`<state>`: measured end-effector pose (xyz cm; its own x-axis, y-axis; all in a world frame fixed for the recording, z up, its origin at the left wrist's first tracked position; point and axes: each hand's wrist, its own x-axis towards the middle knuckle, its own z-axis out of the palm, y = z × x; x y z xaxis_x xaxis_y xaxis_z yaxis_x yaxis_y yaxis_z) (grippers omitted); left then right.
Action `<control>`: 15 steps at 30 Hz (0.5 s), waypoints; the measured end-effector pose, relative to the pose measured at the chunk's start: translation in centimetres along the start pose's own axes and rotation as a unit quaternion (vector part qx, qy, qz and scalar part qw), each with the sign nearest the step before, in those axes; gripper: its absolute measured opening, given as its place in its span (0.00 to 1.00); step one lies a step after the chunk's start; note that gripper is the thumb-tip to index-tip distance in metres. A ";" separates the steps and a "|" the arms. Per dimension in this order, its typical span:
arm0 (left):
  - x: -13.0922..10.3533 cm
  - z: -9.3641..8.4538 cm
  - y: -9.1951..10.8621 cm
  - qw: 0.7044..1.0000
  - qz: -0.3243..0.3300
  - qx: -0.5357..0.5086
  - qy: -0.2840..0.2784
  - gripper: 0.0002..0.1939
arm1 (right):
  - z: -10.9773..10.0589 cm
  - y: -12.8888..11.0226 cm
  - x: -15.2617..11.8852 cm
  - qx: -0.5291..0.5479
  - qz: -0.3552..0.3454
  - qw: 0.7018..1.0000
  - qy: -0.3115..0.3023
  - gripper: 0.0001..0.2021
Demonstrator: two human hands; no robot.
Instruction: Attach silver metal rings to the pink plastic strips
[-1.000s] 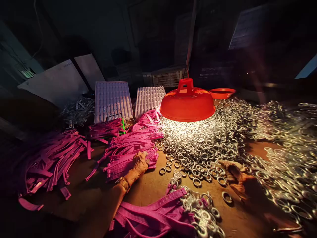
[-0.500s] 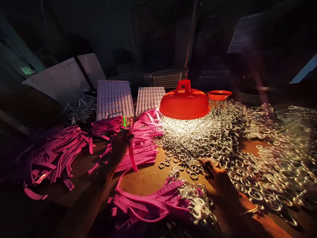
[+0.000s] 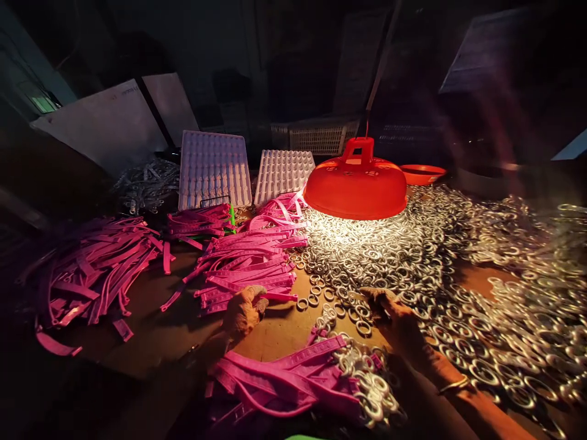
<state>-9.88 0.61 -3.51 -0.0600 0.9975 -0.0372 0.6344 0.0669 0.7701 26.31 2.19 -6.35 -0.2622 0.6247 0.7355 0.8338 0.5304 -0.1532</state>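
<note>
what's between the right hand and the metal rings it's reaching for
Nothing visible. The right hand lies at the near edge of the metal rings, its fingertips already among the loose ones on the bare table. The left hand pinches a pink strap off to the side, clear of that path.

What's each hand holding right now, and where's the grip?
Left hand pinches a flat pink plastic strap near its end, at the strap stack's edge. Right hand rests fingertips among the silver metal rings; whether it grips one cannot be told.
</note>
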 end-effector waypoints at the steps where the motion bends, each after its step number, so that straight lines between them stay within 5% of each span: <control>1: 0.0 0.8 0.1 0.996 0.080 0.049 0.004 0.13 | 0.4 -0.4 0.3 0.008 -0.008 1.000 0.007 0.11; 5: 0.5 3.4 -1.1 0.908 0.332 0.243 0.081 0.15 | 1.6 -1.9 1.3 0.057 -0.011 0.998 -0.018 0.11; 8: 1.1 4.4 -2.7 0.852 0.397 0.299 0.164 0.18 | 2.0 -3.0 1.7 0.095 -0.002 0.995 -0.039 0.12; 10: 1.0 4.3 -3.0 0.853 0.388 0.315 0.151 0.20 | 2.1 -3.5 2.0 0.118 0.005 0.992 -0.045 0.11; 15: -0.7 3.6 -1.2 0.904 0.306 0.299 0.017 0.22 | 2.1 -5.3 3.1 0.217 0.064 0.970 -0.086 0.12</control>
<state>-7.80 -0.07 -6.70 0.4254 0.8514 0.3070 0.8598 -0.4861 0.1566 20.02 2.51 -4.64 -0.2783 0.7681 0.5767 0.5917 0.6101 -0.5270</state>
